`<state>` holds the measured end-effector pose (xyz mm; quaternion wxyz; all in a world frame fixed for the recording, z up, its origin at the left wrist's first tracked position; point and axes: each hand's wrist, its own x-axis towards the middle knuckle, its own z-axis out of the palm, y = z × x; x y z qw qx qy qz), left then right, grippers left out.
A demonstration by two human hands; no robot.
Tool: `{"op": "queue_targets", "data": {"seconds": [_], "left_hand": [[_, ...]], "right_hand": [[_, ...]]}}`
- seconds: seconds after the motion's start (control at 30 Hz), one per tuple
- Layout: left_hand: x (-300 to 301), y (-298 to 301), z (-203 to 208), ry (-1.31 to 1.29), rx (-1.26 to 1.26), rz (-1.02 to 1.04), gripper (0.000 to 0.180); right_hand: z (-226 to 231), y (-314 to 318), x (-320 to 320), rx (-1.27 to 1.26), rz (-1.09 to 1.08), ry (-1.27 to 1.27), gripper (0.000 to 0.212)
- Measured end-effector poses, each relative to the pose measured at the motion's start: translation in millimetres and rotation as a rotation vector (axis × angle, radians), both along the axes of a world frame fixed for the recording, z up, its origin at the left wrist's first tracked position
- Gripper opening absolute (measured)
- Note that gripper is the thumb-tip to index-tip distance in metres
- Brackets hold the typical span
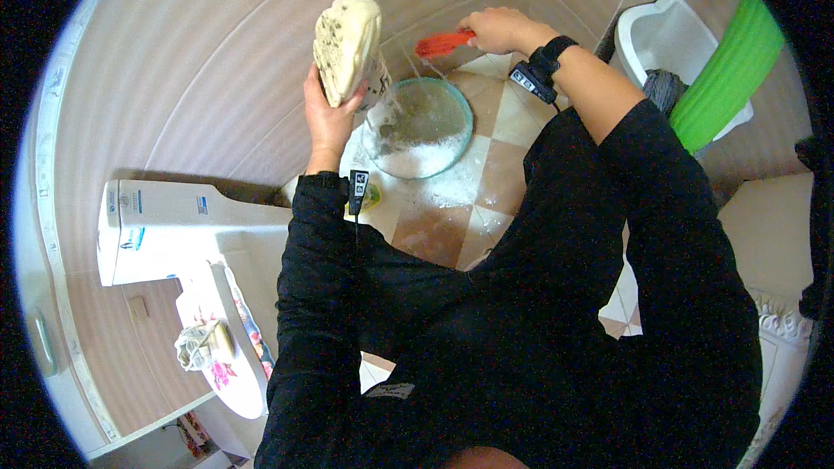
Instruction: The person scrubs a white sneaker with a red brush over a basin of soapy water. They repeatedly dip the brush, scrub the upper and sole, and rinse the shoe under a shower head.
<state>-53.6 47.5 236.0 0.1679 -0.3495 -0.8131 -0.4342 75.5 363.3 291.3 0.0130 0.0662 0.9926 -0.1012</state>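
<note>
My left hand (327, 128) is closed around a shoe (349, 39), held up above and left of the basin. Its pale yellowish sole carries dark specks and faces up toward me. In my right hand (506, 30) is a red scrub brush (441, 43), gripped at its end and kept apart from the shoe. Below both hands a round basin with a teal rim (470, 113) stands on the floor, holding water with white suds along its near side. Thin streaks, seemingly water, run down between the shoe and the basin.
A white toilet (156, 221) is at the left, a crumpled bag (201, 346) on its floral lid. On the right stand a white tub (643, 39), a grey mop head (665, 89) and a long green object (730, 69). Suds wet the tiled floor (502, 175); a yellow-green container (373, 196) sits by my left wrist.
</note>
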Motion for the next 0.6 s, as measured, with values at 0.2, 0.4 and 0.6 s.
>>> {"op": "queue_targets", "data": {"seconds": [0.2,0.4,0.6], "left_hand": [[-3.6,-4.8,-4.1,0.005,0.081,0.064,0.079],[-0.2,-9.5,-9.1,-0.473,0.324,0.016,0.07],[-1.3,-11.8,-3.3,-1.03,0.99,-0.346,0.055]], "right_hand": [[7.8,-2.7,-2.2,0.053,-0.049,-0.076,0.042],[13.7,-0.1,1.2,-0.053,-0.067,-0.07,0.041],[4.0,9.4,-2.7,-0.111,-0.113,0.012,0.043]]}}
